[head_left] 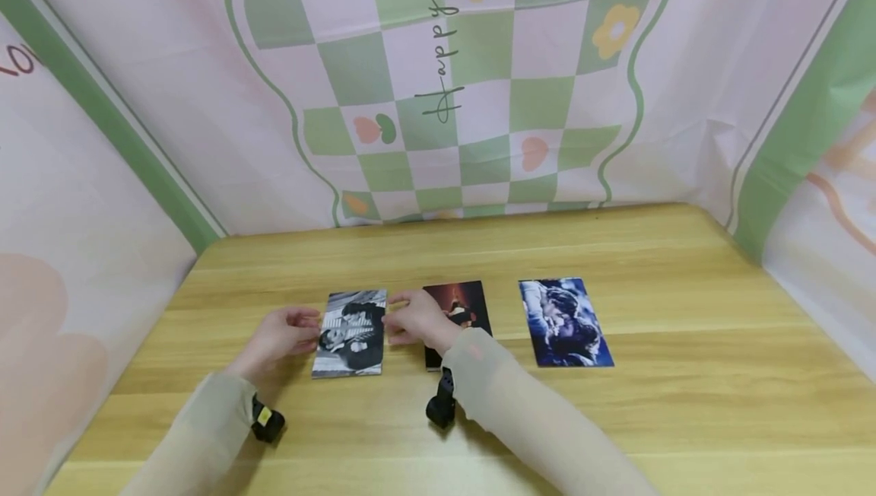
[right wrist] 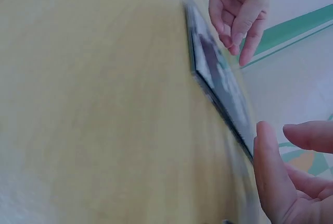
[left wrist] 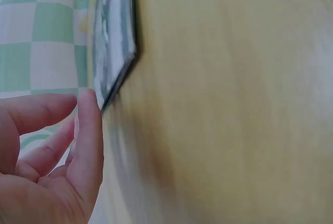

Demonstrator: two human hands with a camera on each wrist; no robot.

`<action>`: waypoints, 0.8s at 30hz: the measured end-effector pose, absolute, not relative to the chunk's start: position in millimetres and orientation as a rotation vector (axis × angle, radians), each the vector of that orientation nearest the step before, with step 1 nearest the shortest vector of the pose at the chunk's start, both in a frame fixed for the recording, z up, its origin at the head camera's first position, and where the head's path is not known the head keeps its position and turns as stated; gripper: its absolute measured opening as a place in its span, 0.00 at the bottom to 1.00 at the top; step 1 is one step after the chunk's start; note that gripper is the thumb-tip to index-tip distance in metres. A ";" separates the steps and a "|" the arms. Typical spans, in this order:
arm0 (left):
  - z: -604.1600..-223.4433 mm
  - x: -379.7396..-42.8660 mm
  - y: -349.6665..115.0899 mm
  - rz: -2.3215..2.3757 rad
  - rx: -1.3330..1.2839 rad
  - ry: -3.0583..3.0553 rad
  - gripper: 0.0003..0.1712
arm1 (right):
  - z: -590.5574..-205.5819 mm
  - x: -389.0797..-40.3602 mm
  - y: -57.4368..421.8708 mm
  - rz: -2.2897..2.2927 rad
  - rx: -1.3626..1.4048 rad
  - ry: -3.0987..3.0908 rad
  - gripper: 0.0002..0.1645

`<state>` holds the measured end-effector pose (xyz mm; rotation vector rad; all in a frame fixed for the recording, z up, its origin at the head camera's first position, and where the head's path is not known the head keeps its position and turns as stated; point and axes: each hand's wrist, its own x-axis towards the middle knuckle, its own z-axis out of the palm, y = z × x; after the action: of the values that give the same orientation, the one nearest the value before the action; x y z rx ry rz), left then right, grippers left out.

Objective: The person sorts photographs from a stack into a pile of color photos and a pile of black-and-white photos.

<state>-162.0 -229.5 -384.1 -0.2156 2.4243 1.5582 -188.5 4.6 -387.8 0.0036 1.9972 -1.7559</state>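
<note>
The right hand (head_left: pixel 416 316) hides part of the middle card (head_left: pixel 461 297). The far lettering (head_left: pixel 442 64) is cut off at the head view's top; both wrist views blur the left card's (head_left: pixel 352 333) picture.

Wooden table (head_left: pixel 684 405) with black-and-white picture (head_left: pixel 352 336), dark picture (head_left: pixel 472 302) (only partly visible) and blue picture (head_left: pixel 566 322).

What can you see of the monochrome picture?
The monochrome picture is a thin, dark-edged rectangle, apparently card, printed with figures and pale stripes. It lies face up on the wooden-looking table, leftmost of three in the head view. The left hand and right hand flank it closely; contact is unclear.
</note>
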 end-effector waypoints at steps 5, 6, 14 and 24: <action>-377.1 -161.0 -224.5 1.531 -0.189 2.432 0.25 | -383.0 -189.9 8.1 -1.795 -0.010 1.985 0.27; -376.1 -161.0 -223.3 1.525 -0.180 2.434 0.25 | -381.5 -190.0 9.2 -1.800 -0.014 1.982 0.27; -368.4 -160.1 -209.4 1.560 -0.107 2.421 0.24 | -369.0 -191.2 25.0 -1.859 -0.033 1.907 0.27; -360.9 -161.5 -184.6 1.671 -0.055 2.322 0.25 | -356.7 -192.4 54.4 -1.907 -0.063 1.898 0.28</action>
<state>-161.5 -184.6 -360.9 -0.0546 2.3221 1.6714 -192.4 54.4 -356.7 -0.0630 1.8978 -1.9067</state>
